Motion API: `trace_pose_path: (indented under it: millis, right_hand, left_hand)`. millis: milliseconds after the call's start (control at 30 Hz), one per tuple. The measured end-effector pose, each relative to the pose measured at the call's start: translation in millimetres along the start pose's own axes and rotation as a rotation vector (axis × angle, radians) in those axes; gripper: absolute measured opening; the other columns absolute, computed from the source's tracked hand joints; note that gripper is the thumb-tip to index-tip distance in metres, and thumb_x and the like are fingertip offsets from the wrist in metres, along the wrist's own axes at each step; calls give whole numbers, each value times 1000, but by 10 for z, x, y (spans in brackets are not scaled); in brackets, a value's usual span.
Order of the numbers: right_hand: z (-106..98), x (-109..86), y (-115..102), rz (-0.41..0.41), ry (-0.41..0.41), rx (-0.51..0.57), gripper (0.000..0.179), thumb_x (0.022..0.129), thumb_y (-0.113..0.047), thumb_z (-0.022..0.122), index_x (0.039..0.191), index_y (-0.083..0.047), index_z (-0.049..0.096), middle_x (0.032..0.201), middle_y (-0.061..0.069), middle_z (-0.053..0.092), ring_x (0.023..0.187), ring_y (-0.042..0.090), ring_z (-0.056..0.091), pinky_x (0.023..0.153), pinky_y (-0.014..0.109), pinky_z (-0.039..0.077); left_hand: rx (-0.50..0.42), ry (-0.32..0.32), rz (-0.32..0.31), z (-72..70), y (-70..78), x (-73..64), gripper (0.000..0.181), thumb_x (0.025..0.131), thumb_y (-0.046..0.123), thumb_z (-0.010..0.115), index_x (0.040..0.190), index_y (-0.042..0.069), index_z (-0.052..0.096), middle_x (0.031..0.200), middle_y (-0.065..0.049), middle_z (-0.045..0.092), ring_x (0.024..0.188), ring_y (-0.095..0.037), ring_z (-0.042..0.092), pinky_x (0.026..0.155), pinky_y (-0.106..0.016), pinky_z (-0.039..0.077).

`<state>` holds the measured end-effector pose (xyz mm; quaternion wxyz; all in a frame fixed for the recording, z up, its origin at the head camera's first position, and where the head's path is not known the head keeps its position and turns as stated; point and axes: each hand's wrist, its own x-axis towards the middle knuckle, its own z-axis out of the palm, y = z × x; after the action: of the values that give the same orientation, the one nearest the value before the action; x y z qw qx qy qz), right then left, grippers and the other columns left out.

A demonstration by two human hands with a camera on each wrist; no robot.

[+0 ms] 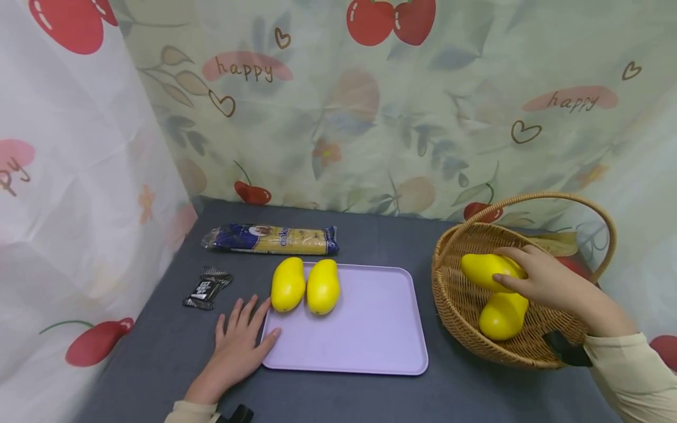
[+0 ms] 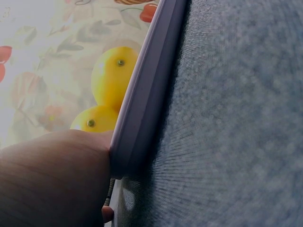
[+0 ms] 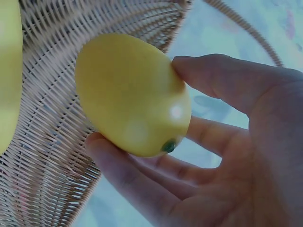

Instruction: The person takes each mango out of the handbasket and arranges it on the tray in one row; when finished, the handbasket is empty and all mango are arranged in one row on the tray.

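Note:
My right hand [image 1: 547,279] is in the wicker basket [image 1: 446,305], gripping a yellow mango [image 1: 486,270] between thumb and fingers. In the right wrist view the held mango [image 3: 130,94] shows a small green stem end. A second mango [image 1: 502,317] lies in the basket just below the held one. Two more mangoes, a left one [image 1: 288,285] and a right one [image 1: 323,288], lie side by side at the upper left of the lilac tray [image 1: 365,335]. With fingers spread, my left hand [image 1: 238,346] rests flat on the table, thumb at the tray's left edge.
A pasta packet [image 1: 275,239] lies behind the tray. To the left is a small black wrapped snack [image 1: 207,288]. The basket's arched handle [image 1: 550,195] rises over its opening. Behind it sits a partly hidden tan and red package [image 1: 560,244]. A printed curtain [image 1: 328,117] hangs around the table.

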<state>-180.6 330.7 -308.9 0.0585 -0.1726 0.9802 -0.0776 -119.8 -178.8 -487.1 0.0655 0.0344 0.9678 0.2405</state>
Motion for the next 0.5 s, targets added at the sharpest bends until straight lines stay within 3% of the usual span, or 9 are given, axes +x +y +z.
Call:
trace_pose_path:
  millis: [200, 500]
  right_hand:
    - [-39, -159, -88, 6, 60, 47, 60, 94, -41, 59, 136, 0, 46, 123, 27, 52, 107, 38, 51, 78, 52, 49]
    - [-72, -374, -234, 11, 115, 72, 62, 90, -38, 66, 129, 5, 47, 116, 22, 58, 93, 28, 57, 70, 41, 51]
  left_hand:
    - [-3, 1, 2, 4, 5, 1, 72, 94, 58, 45, 153, 20, 27, 158, -19, 16, 145, -44, 0, 107, -70, -7]
    - [2, 13, 8, -4, 14, -13, 72, 94, 56, 47, 153, 19, 27, 158, -20, 17, 144, -44, 1, 107, -70, -6]
